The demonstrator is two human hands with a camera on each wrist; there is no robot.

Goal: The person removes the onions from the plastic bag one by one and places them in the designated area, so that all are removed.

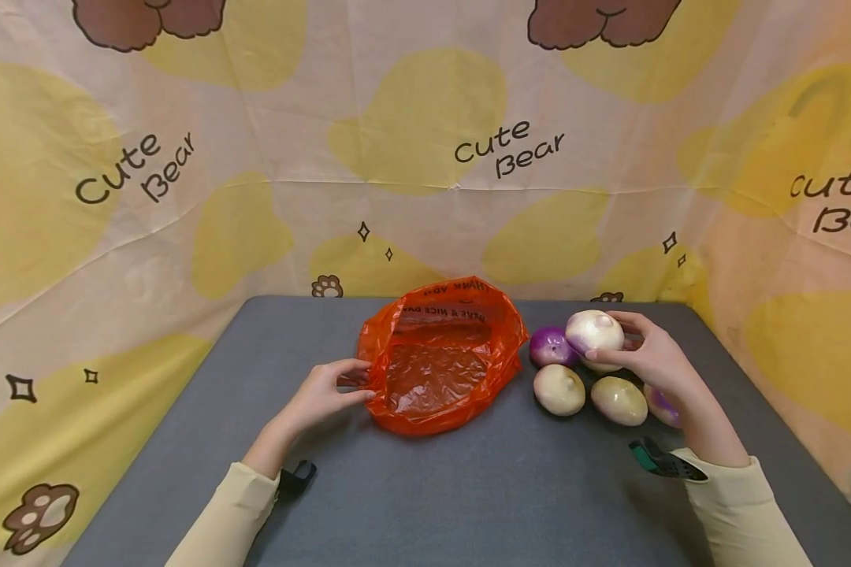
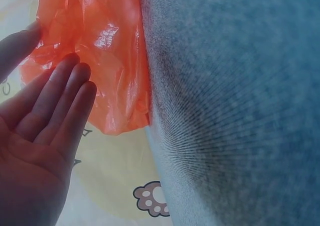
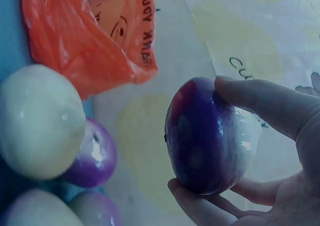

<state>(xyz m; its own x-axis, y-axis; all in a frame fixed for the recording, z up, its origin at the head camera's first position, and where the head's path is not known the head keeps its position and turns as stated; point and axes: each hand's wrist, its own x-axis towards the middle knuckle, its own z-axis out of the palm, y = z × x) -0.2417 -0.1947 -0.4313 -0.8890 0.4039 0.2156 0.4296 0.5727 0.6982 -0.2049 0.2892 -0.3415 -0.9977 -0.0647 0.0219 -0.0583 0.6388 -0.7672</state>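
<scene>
My right hand (image 1: 655, 358) grips a purple-and-white turnip (image 1: 594, 335) between thumb and fingers, raised over the others. The right wrist view shows its purple end (image 3: 195, 136) facing left. Below it lie a purple turnip (image 1: 551, 346), two pale ones, one of them a cream turnip (image 1: 559, 390), and another purple-and-white turnip (image 1: 661, 403) partly behind my wrist. An orange-red plastic bag (image 1: 440, 421) stands with its mouth wide towards me. My left hand (image 1: 329, 386) touches the bag's left side, its fingers fairly straight and the thumb apart from them in the left wrist view.
A grey table (image 1: 468, 504) lies under everything. Printed fabric (image 1: 425, 157) with bear motifs and lettering hangs behind and at both sides, close to the table's edges. The turnips sit just right of the bag.
</scene>
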